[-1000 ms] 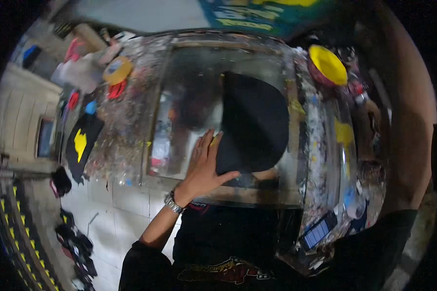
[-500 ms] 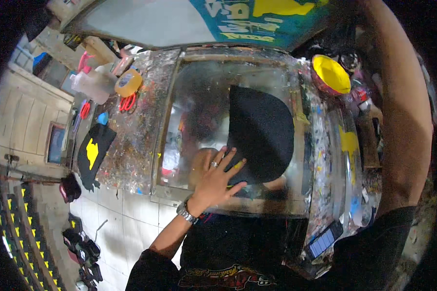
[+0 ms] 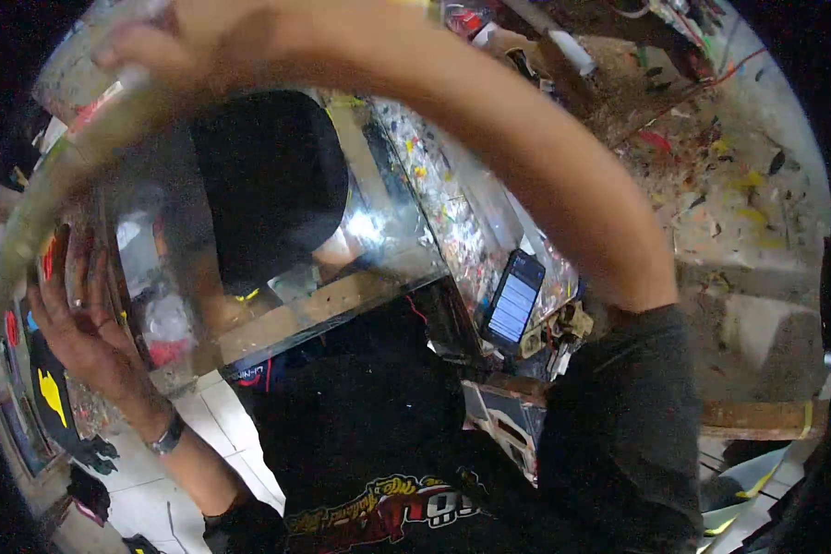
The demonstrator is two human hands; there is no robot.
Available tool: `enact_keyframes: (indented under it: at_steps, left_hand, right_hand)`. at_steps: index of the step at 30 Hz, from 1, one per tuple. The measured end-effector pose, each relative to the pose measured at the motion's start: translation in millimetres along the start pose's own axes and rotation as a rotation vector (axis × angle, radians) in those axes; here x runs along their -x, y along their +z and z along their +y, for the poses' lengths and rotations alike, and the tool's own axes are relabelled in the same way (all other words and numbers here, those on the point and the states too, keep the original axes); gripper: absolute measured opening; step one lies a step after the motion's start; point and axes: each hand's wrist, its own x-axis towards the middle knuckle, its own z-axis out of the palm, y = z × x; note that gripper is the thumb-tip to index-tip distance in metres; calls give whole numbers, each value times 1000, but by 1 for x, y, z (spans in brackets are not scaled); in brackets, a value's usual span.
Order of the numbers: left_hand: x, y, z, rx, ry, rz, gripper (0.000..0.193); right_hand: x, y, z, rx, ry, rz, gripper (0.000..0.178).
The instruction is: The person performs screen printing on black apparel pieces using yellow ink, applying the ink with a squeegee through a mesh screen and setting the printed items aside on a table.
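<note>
A black curved fabric piece [image 3: 268, 185] lies on the glass panel [image 3: 379, 231] in front of me. My left hand [image 3: 88, 337], with a watch on its wrist, is off to the left of the glass, fingers spread and holding nothing. Close to it lies a black cut piece with a yellow print [image 3: 51, 397]. My right arm reaches across the top of the view. At the upper left my right hand [image 3: 162, 51] is smeared by motion, beside a blurred frame-like edge [image 3: 42, 198]; its grip is unclear.
A phone [image 3: 515, 295] with a lit screen lies right of the glass on the paint-spattered bench. At far right is another stained work surface [image 3: 739, 222]. A dark box-like object [image 3: 503, 415] stands below the phone. White floor tiles [image 3: 217, 415] show at lower left.
The view has swung to the right. My left hand has left the black fabric piece and moved left. My right arm has come across the top toward the upper left.
</note>
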Motion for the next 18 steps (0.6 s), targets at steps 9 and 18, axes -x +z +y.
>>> enact_keyframes:
  at_steps: [9,18]
  left_hand:
    - [69,-66,-84,-304,-574,-56,43]
    - [99,-56,-100,-270,-440,13,27]
  right_hand:
    - [70,117,-6,-414,-91,-392,42]
    - [63,200,18,-140,-75,-119,28]
